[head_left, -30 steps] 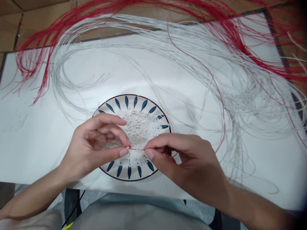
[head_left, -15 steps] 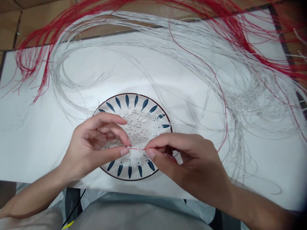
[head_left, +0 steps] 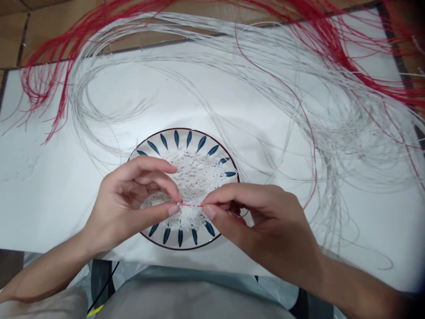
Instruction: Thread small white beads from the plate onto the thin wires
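Observation:
A round plate (head_left: 202, 144) with blue leaf marks on its rim holds a heap of small white beads (head_left: 195, 173). Over the plate's near half, my left hand (head_left: 133, 201) pinches something tiny at the tip of a thin red string (head_left: 191, 205); I cannot make out what. My right hand (head_left: 262, 221) pinches the same red string a little to the right. The string runs under my right hand and curves up to the far right across the table.
A white sheet (head_left: 43, 186) covers the table. Long white strings (head_left: 139, 75) loop across its far part and right side, red strings (head_left: 49, 62) along the far edge. Cardboard (head_left: 13, 31) lies beyond. My lap is below the near edge.
Both hands hold the same pinch on the red string; only the view has shifted slightly.

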The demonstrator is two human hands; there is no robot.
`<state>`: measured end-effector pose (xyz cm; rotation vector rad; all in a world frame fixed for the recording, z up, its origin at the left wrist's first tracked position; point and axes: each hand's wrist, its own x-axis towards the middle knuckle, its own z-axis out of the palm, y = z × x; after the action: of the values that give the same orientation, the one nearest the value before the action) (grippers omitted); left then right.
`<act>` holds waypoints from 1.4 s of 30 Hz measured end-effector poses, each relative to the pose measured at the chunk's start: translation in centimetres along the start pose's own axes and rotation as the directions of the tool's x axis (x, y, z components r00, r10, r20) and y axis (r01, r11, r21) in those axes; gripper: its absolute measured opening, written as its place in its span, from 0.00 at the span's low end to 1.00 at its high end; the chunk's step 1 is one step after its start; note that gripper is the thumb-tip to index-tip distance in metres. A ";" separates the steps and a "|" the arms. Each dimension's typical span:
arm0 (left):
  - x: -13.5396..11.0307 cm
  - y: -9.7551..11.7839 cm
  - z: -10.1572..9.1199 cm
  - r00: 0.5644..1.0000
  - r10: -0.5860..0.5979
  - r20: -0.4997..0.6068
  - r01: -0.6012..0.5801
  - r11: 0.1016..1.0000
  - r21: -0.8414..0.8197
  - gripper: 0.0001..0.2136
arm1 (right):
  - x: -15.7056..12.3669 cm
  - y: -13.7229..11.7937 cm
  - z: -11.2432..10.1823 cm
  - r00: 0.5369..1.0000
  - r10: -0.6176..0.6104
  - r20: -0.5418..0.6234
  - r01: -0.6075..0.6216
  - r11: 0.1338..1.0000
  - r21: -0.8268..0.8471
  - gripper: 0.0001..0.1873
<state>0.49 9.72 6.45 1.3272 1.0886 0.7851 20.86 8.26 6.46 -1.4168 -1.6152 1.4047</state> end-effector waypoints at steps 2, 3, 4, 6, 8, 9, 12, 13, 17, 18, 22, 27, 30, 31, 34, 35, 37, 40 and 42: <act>0.0 0.0 0.0 1.000 0.001 0.008 -0.001 1.000 -0.007 0.19 | 0.0 0.0 0.0 1.000 -0.005 -0.005 0.005 1.000 0.001 0.08; 0.0 0.0 0.0 1.000 0.003 0.012 -0.002 1.000 -0.011 0.19 | 0.0 0.0 0.1 1.000 -0.009 -0.007 0.009 1.000 0.003 0.08; 0.0 0.0 -0.1 1.000 0.004 0.016 -0.004 1.000 -0.016 0.20 | -0.1 0.1 0.1 1.000 -0.016 -0.007 0.016 1.000 0.005 0.08; 0.0 0.0 -0.1 1.000 0.011 0.024 -0.011 1.000 -0.029 0.20 | -0.1 0.1 0.1 0.999 -0.035 -0.011 0.035 0.999 0.008 0.08; 0.0 -0.1 -0.1 0.999 0.015 0.030 -0.014 0.999 -0.040 0.20 | 0.0 0.2 0.1 0.998 -0.057 -0.017 0.057 0.998 0.004 0.07; 0.0 -0.1 -0.1 0.999 0.017 0.032 -0.016 0.999 -0.044 0.21 | 0.0 0.2 0.1 0.998 -0.067 -0.019 0.067 0.998 0.000 0.07; 0.1 -0.2 -0.1 0.999 0.026 0.034 -0.025 0.999 -0.047 0.21 | 0.0 0.3 0.1 0.995 -0.093 -0.025 0.093 0.996 -0.015 0.07; 0.1 -0.2 -0.1 0.999 0.032 0.032 -0.031 0.998 -0.046 0.21 | 0.0 0.3 0.1 0.994 -0.101 -0.027 0.101 0.995 -0.020 0.07; 0.0 -0.1 0.0 0.999 0.046 0.009 -0.046 0.999 -0.010 0.21 | 0.0 0.2 0.2 0.992 -0.121 -0.031 0.119 0.992 -0.042 0.07; -0.1 -0.1 0.0 0.999 0.049 0.004 -0.049 0.999 0.005 0.21 | 0.0 0.2 0.2 0.992 -0.121 -0.033 0.119 0.992 -0.048 0.07; -0.2 -0.2 0.0 0.995 0.100 -0.003 -0.099 0.993 0.059 0.21 | 0.1 0.2 0.2 0.990 -0.139 -0.038 0.137 0.989 -0.049 0.07; -0.4 -0.2 0.0 0.989 0.149 -0.007 -0.148 0.982 0.122 0.21 | 0.0 0.2 0.2 0.989 -0.145 -0.034 0.143 0.989 -0.049 0.08; -0.4 -0.2 0.1 0.989 0.150 -0.015 -0.146 0.980 0.134 0.22 | -0.1 0.2 0.3 0.990 -0.136 -0.038 0.134 0.989 -0.057 0.08; -0.4 -0.3 0.1 0.989 0.148 -0.019 -0.144 0.981 0.132 0.22 | -0.1 0.1 0.3 0.990 -0.133 -0.039 0.130 0.990 -0.061 0.08; -0.4 -0.3 0.2 0.989 0.146 -0.029 -0.142 0.983 0.115 0.22 | -0.1 0.1 0.3 0.990 -0.137 -0.043 0.134 0.989 -0.067 0.08; -0.4 -0.3 0.2 0.989 0.146 -0.028 -0.142 0.983 0.113 0.22 | -0.1 0.1 0.3 0.989 -0.142 -0.043 0.139 0.988 -0.069 0.08; -0.4 -0.3 0.2 0.988 0.150 -0.024 -0.146 0.983 0.112 0.23 | -0.1 0.2 0.3 0.988 -0.148 -0.040 0.145 0.987 -0.070 0.08; -0.4 -0.3 0.2 0.988 0.150 -0.023 -0.146 0.984 0.104 0.23 | 0.0 0.3 0.2 0.989 -0.143 -0.037 0.140 0.988 -0.068 0.08; -0.4 -0.3 0.2 0.989 0.147 -0.024 -0.144 0.985 0.094 0.23 | 0.0 0.3 0.2 0.989 -0.147 -0.034 0.144 0.987 -0.065 0.07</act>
<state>0.52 9.24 6.23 1.4901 1.0717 0.8734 20.77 8.14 6.07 -1.3238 -1.7146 1.2461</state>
